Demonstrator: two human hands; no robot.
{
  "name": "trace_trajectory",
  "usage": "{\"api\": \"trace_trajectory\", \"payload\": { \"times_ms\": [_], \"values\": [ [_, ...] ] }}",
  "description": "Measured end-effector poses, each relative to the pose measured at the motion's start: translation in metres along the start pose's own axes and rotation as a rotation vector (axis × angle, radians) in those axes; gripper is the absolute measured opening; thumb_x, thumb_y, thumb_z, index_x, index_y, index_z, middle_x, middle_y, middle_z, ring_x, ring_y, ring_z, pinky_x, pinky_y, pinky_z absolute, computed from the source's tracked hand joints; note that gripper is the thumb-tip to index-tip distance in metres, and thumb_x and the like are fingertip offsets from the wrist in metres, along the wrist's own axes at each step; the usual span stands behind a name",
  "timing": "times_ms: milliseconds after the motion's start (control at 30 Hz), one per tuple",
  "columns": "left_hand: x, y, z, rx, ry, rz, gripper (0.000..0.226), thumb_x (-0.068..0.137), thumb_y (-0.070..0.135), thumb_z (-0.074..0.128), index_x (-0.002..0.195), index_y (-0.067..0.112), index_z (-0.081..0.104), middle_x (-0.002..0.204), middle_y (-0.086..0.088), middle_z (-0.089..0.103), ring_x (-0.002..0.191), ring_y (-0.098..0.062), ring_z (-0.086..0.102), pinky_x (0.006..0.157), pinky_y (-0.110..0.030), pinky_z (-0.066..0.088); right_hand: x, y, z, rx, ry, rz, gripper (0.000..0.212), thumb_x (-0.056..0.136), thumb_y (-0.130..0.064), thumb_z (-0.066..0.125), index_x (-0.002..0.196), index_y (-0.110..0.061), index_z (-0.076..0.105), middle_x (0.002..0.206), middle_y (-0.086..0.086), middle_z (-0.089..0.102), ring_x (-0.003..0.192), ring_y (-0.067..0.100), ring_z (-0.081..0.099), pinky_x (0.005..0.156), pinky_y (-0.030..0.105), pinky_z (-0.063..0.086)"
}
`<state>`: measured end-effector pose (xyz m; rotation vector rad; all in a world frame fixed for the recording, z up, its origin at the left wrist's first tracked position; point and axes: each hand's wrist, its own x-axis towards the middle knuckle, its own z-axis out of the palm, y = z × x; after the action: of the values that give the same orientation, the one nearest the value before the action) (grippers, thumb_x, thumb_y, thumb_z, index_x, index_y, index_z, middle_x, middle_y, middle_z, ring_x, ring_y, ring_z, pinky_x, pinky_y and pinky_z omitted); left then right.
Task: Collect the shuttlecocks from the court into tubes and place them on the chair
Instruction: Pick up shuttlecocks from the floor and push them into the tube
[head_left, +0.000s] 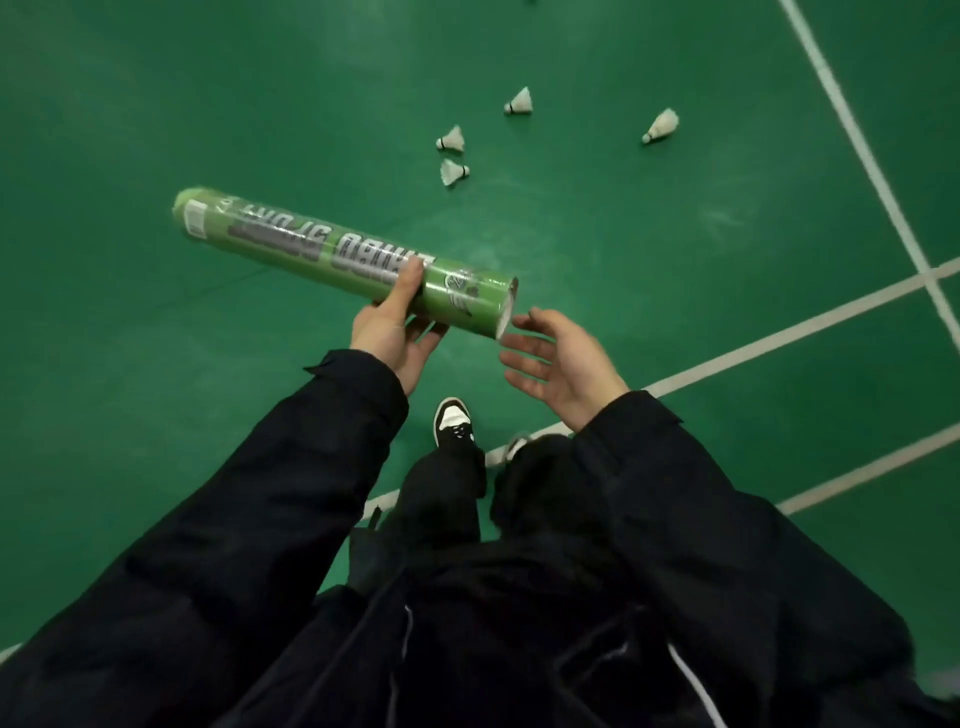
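My left hand (397, 332) grips a long green shuttlecock tube (291, 244) near its open right end, thumb over the top. The tube lies almost level, slanting up to the left, its capped end far left. My right hand (558, 364) hovers just right of the tube's open mouth, palm up, fingers relaxed and holding nothing. Several white feather shuttlecocks lie on the green court ahead: one (451, 139) with another (454, 171) just below it, one (519, 102) farther back, and one (661, 127) to the right.
White court lines (857, 140) cross the green floor at the right and run diagonally behind my feet. My black-and-white shoe (454, 422) stands below my hands. No chair is in view.
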<state>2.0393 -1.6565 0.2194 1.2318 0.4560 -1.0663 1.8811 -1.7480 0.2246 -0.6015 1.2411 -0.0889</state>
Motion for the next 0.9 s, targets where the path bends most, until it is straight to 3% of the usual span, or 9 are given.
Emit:
{"api": "trace_trajectory", "payload": {
  "times_ms": [167,267,400,500,633,700,767,833,900],
  "values": [
    [0.132,-0.024,0.003,-0.011,0.073,-0.064,0.041,0.095,0.028,0.073,0.127,0.010,0.055,0.135,-0.014,0.066,0.125,-0.026,0.064,0.086,-0.034,0.062,0.136,-0.008,0.005,-0.029,0.085,0.043,0.015,0.099,-0.027,0.058,0.106,-0.015,0.066,0.090,0.005,0.071,0.069,0.017,0.068,0.065,0.029,0.056],
    [0.217,-0.054,-0.007,-0.009,0.080,-0.078,0.057,0.087,0.034,0.076,0.133,0.007,0.055,0.133,-0.011,0.069,0.125,-0.026,0.066,0.092,-0.035,0.060,0.242,0.003,-0.006,-0.152,0.132,0.032,0.012,0.100,-0.022,0.057,0.106,-0.014,0.065,0.093,0.007,0.069,0.070,0.018,0.065,0.070,0.033,0.055],
    [0.331,-0.098,-0.031,0.002,0.056,-0.042,0.034,0.095,0.030,0.070,0.121,0.011,0.060,0.118,-0.006,0.072,0.116,-0.023,0.068,0.101,-0.037,0.058,0.386,0.025,-0.034,-0.416,0.173,-0.032,0.024,0.102,-0.019,0.054,0.125,-0.014,0.059,0.107,0.007,0.066,0.078,0.018,0.064,0.080,0.039,0.058],
    [0.412,-0.120,-0.044,0.017,0.033,-0.006,0.027,0.098,0.029,0.068,0.120,0.013,0.061,0.113,-0.003,0.073,0.110,-0.021,0.068,0.098,-0.035,0.059,0.486,0.045,-0.059,-0.579,0.225,-0.126,0.039,0.102,-0.023,0.056,0.140,-0.020,0.048,0.105,-0.002,0.062,0.088,0.019,0.066,0.092,0.046,0.059],
    [0.503,-0.131,-0.047,0.001,0.025,0.032,0.058,0.086,0.033,0.074,0.135,0.007,0.058,0.122,-0.007,0.074,0.121,-0.023,0.069,0.097,-0.036,0.060,0.615,0.076,-0.090,-1.083,0.207,-0.313,0.053,0.100,-0.036,0.061,0.150,-0.028,0.043,0.146,0.012,0.046,0.119,0.028,0.060,0.106,0.042,0.046],
    [0.536,-0.134,-0.045,0.002,-0.001,0.046,0.059,0.082,0.033,0.075,0.132,0.006,0.060,0.118,-0.007,0.077,0.121,-0.023,0.069,0.096,-0.037,0.061,0.659,0.091,-0.099,-1.353,0.143,-0.364,0.055,0.098,-0.039,0.062,0.149,-0.030,0.044,0.158,0.011,0.031,0.119,0.032,0.061,0.101,0.044,0.049],
    [0.557,-0.136,-0.043,0.009,-0.015,0.062,0.056,0.080,0.033,0.075,0.127,0.006,0.061,0.112,-0.007,0.078,0.118,-0.023,0.069,0.095,-0.037,0.061,0.684,0.100,-0.103,-1.536,0.153,-0.475,0.046,0.099,-0.039,0.062,0.142,-0.028,0.053,0.156,0.011,0.037,0.111,0.033,0.066,0.092,0.046,0.057],
    [0.572,-0.134,-0.041,0.005,-0.025,0.077,0.059,0.080,0.033,0.075,0.129,0.005,0.059,0.114,-0.008,0.076,0.117,-0.023,0.068,0.094,-0.036,0.062,0.694,0.096,-0.100,-1.429,0.231,-0.651,0.031,0.103,-0.034,0.056,0.131,-0.023,0.065,0.136,0.008,0.060,0.103,0.027,0.068,0.086,0.044,0.058],
    [0.582,-0.128,-0.039,-0.027,-0.049,0.083,0.055,0.086,0.033,0.074,0.131,0.004,0.060,0.114,-0.010,0.075,0.114,-0.023,0.069,0.090,-0.035,0.063,0.683,0.075,-0.088,-0.920,0.298,-0.700,0.019,0.101,-0.021,0.058,0.114,-0.024,0.072,0.111,0.000,0.073,0.095,0.017,0.069,0.085,0.041,0.058]
  ]
}}
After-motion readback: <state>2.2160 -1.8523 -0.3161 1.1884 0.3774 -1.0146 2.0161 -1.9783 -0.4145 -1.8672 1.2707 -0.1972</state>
